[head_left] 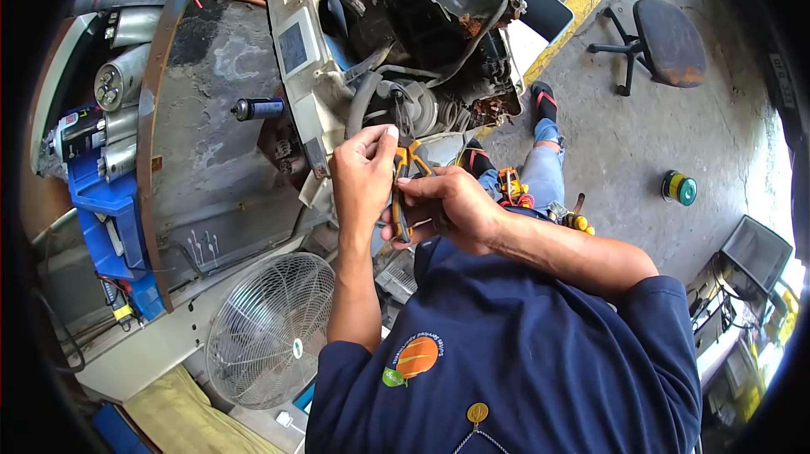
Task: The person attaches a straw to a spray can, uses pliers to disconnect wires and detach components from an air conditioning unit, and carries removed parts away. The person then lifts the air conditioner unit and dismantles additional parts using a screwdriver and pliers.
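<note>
Beside an open casing (310,89) holding grey tubing (363,105), right grip (464,205) clasps pliers (402,164); left grip's (361,174) hold unclear.

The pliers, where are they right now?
Near the middle of the head view, the pliers are in the person's right hand, close beside the left hand.

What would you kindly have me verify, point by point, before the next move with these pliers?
1. Pliers held in the right hand: ok.
2. Left hand well away from the pliers' head: not ok; it is close beside it.
3. Left hand gripping a part: cannot tell; too small to make out.
4. Both hands covered: not ok; they are bare.
5. Machine opened up: ok; a grey hose shows inside.
6. Power off: cannot tell from this view.
</note>
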Demonstrator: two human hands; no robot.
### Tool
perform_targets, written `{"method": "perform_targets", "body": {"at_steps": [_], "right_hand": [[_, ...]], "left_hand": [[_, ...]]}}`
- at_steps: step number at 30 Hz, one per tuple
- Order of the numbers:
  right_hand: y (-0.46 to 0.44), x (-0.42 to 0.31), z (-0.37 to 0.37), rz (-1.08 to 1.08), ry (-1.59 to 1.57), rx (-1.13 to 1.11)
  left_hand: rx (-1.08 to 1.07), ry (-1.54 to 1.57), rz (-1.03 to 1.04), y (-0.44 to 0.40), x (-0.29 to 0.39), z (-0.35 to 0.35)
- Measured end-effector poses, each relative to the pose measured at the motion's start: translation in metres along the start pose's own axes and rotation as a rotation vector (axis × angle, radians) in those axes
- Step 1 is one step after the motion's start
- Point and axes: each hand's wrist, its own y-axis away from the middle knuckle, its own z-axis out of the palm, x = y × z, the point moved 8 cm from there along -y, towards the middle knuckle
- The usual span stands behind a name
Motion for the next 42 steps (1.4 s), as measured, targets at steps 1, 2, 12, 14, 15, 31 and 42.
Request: {"method": "perform_targets", "body": {"at_steps": [1,2,12,14,15,31,42], "right_hand": [[-0.001,0.001,0.001,0.0,0.0,0.003],[-0.002,0.002,0.002,0.0,-0.007,-0.007],[-0.011,0.015,0.012,-0.029,-0.061,0.013],[-0.01,0.016,0.012,-0.072,-0.041,0.026],[-0.01,0.015,0.012,-0.092,-0.032,0.034],[-0.009,0.01,0.01,-0.038,-0.03,0.189],[0.026,-0.183,0.016,0.556,1.254,0.281]], "left_hand": [[-0.002,0.002,-0.001,0.0,-0.001,0.0],[0.013,0.002,0.021,0.002,0.0,-0.001],[0.09,-0.215,0.256,0.005,0.023,-0.02],[0.032,-0.102,0.11,0.001,0.01,-0.018],[0.001,-0.044,0.036,0.0,0.003,-0.016],[-0.05,-0.064,0.254,-0.018,0.006,-0.012],[-0.048,0.071,0.19,-0.004,0.001,-0.014]]}}
